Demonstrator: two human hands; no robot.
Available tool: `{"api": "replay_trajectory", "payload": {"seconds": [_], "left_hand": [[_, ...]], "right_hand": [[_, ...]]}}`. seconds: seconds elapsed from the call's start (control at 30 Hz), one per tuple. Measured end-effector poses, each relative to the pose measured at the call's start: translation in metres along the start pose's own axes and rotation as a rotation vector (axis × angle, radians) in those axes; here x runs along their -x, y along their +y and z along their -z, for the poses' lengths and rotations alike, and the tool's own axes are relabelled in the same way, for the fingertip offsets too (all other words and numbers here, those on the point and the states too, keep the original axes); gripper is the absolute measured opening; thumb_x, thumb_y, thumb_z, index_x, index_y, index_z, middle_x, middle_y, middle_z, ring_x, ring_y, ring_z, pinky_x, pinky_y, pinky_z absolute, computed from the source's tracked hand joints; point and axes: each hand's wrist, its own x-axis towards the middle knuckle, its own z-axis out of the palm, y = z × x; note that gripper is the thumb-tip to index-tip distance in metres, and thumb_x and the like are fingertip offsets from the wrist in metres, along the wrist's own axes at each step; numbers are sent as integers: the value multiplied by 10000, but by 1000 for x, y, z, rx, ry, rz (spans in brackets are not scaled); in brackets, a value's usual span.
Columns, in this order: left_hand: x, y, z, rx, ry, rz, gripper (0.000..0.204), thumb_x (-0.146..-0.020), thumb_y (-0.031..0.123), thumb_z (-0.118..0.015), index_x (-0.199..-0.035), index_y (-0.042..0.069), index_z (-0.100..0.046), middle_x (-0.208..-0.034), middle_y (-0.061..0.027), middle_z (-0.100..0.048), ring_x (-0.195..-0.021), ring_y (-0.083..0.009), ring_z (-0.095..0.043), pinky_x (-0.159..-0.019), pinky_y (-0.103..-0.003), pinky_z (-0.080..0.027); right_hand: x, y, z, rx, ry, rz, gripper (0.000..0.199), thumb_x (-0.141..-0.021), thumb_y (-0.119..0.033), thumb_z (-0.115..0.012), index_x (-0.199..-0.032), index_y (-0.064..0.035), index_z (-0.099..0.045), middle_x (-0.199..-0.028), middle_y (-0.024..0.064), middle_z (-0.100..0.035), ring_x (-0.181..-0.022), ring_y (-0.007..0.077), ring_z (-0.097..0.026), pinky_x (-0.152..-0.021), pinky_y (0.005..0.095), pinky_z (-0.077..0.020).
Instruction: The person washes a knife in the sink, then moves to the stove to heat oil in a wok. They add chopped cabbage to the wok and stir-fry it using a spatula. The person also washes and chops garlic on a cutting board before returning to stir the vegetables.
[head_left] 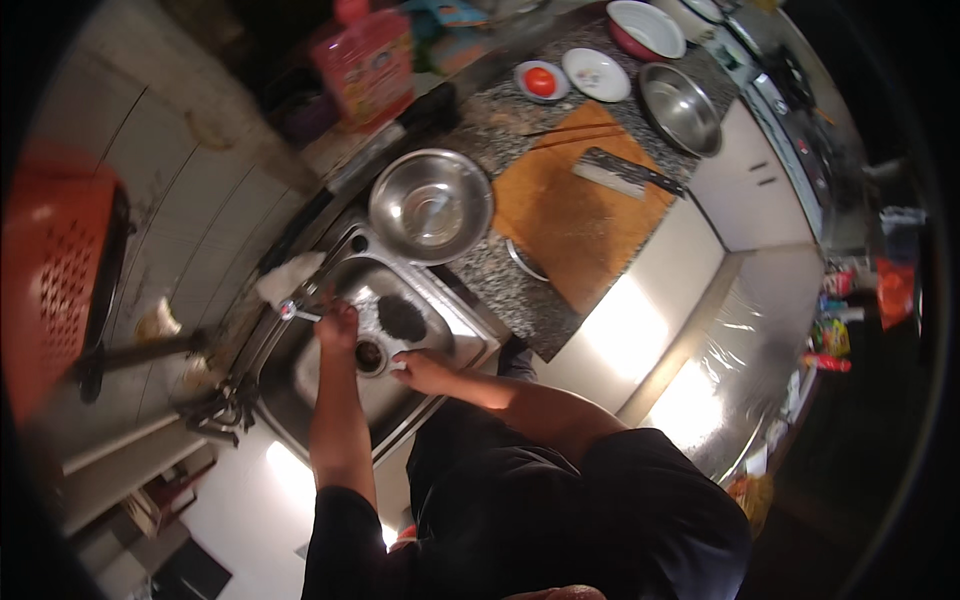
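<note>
Both my hands are over a stainless steel sink. My left hand is beside the tap spout, its fingers smeared and partly hidden, so I cannot tell whether it grips anything. My right hand is closed, low over the near right part of the basin, with a small white thing at its fingertips, too small to name. Between the hands lies the round drain. A dark patch, perhaps a shadow, shows on the basin floor behind them.
A steel bowl stands at the sink's far right corner. On the granite counter, a cleaver and chopsticks lie on a wooden cutting board. Behind it are a tomato in a small bowl, a white bowl and another steel bowl.
</note>
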Motion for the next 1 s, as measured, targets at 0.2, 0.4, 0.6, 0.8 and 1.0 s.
{"api": "replay_trajectory", "payload": {"seconds": [0.2,0.4,0.6,0.8,1.0], "left_hand": [[-4,-13,-5,-31,218,-47,211,-790,37,-470,-999,10,-490,-608,23,-372,-531,-100,-359,-472,-211,-312],[11,-11,-16,-261,330,-37,156,-878,127,-396,-982,114,-511,-595,66,-331,-418,-55,-227,-370,-199,-187],[15,-10,-17,88,135,70,150,-878,149,-410,-919,106,-548,-664,24,-459,-497,-83,-338,-456,-184,-293],[15,-13,-27,-52,197,-5,165,-856,98,-457,-1012,48,-481,-675,-9,-451,-561,-99,-374,-520,-195,-326],[7,-6,14,-74,55,50,109,-873,135,-434,-948,93,-500,-678,30,-438,-535,-77,-345,-488,-197,-306]], "right_hand": [[9,9,4,-40,-1,-53,353,-808,-332,-513,-1021,-57,-573,-841,159,-623,-832,318,-589,-748,386,-457],[12,11,2,-53,-28,-89,354,-812,-327,-514,-1031,-55,-571,-851,163,-621,-843,312,-587,-760,380,-451],[14,15,-1,-60,13,-73,333,-802,-320,-545,-1021,-70,-578,-814,140,-621,-785,293,-598,-706,356,-462],[17,20,-4,-14,41,-80,333,-800,-326,-557,-1020,-78,-578,-812,129,-627,-785,284,-606,-703,350,-471],[17,17,3,-17,0,-82,347,-804,-327,-553,-1037,-71,-571,-837,140,-627,-800,292,-604,-721,353,-469]]}}
